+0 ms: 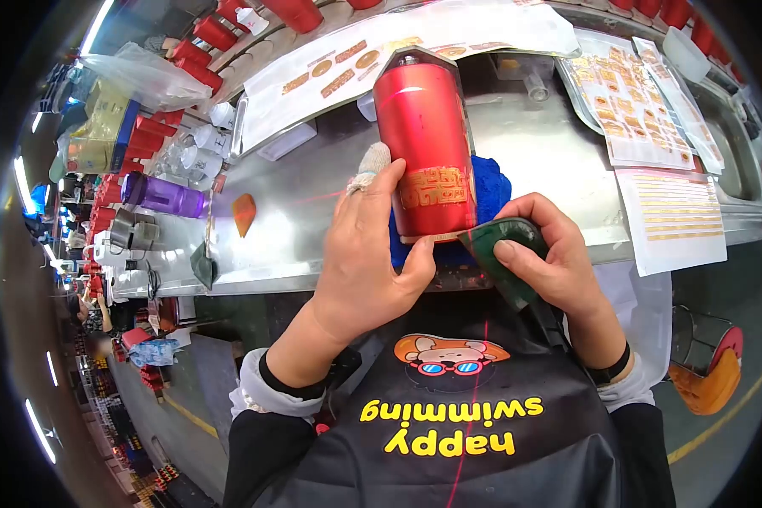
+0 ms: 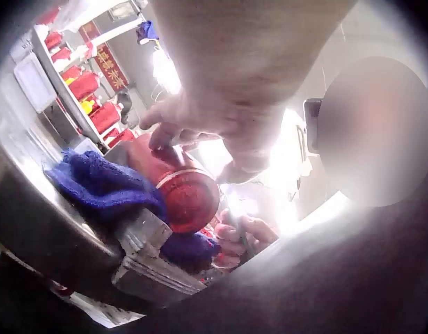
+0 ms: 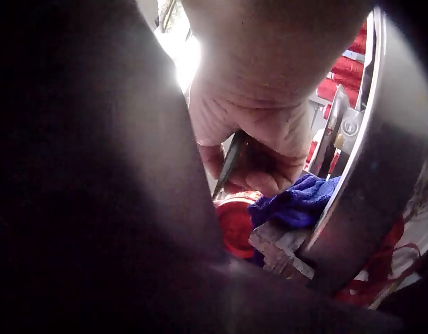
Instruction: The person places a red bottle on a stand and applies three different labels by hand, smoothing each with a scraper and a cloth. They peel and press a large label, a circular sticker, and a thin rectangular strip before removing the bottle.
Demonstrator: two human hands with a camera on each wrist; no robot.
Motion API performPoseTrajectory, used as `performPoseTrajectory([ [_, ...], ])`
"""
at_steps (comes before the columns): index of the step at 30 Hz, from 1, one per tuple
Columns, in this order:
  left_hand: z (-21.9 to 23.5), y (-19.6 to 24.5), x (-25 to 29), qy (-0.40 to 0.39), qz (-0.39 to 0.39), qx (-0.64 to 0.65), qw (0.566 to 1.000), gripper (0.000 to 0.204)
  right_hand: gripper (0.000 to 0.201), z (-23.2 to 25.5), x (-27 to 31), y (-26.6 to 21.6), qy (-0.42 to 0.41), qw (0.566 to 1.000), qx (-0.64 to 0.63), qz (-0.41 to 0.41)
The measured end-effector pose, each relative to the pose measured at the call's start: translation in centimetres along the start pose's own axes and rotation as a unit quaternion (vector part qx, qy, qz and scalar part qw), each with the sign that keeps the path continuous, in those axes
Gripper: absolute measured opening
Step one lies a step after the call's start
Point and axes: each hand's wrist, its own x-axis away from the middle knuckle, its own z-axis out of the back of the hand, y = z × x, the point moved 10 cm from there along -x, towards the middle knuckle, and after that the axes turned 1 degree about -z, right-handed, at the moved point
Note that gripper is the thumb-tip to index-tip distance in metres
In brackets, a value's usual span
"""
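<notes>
A red metallic bottle (image 1: 423,127) with a gold pattern band (image 1: 434,186) lies on its side on a blue cloth (image 1: 493,182), its base toward me. My left hand (image 1: 360,241) rests along its left side, with mostly straight fingers touching the wall and the thumb at the base edge. One left finger wears a pale cloth finger cover (image 1: 371,165). My right hand (image 1: 559,254) pinches a dark green flat scraper (image 1: 504,254) between thumb and fingers, its edge close to the bottle's base rim. In the left wrist view the round bottle base (image 2: 189,202) faces the camera.
The bottle lies over the front of a metal table (image 1: 288,220). Gold decal sheets (image 1: 626,102) lie at right, and a white decal sheet (image 1: 339,63) at the back. On the left are a purple bottle (image 1: 165,195), an orange piece (image 1: 244,213) and another green piece (image 1: 203,265).
</notes>
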Motion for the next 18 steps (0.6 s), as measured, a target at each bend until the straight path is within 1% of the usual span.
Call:
performPoseTrajectory([
  [5, 0.0, 0.4, -0.1, 0.002, -0.01, -0.026, 1.0, 0.068, 0.023, 0.0, 0.1, -0.4, 0.004, 1.0, 0.023, 0.01],
  [8, -0.1, 0.3, -0.2, 0.004, -0.015, -0.026, 1.0, 0.07, 0.023, -0.2, 0.3, -0.5, -0.001, 1.0, 0.013, -0.014],
  [11, 0.0, 0.3, -0.2, 0.007, -0.02, -0.023, 1.0, 0.068, 0.023, -0.2, 0.4, -0.8, 0.003, 0.999, 0.033, -0.006],
  [14, 0.2, 0.1, -0.2, 0.018, -0.022, 0.0, 1.0, 0.064, 0.025, -0.5, 0.6, -1.6, 0.003, 0.996, 0.085, 0.02],
  [17, 0.2, -0.7, 0.1, 0.029, -0.006, 0.044, 0.999, 0.059, 0.027, -0.9, 0.7, -3.3, 0.034, 0.987, 0.138, 0.073],
  [18, 0.2, -0.9, 0.2, 0.033, 0.002, 0.062, 0.998, 0.058, 0.027, -1.3, 0.8, -3.5, 0.032, 0.985, 0.155, 0.067],
])
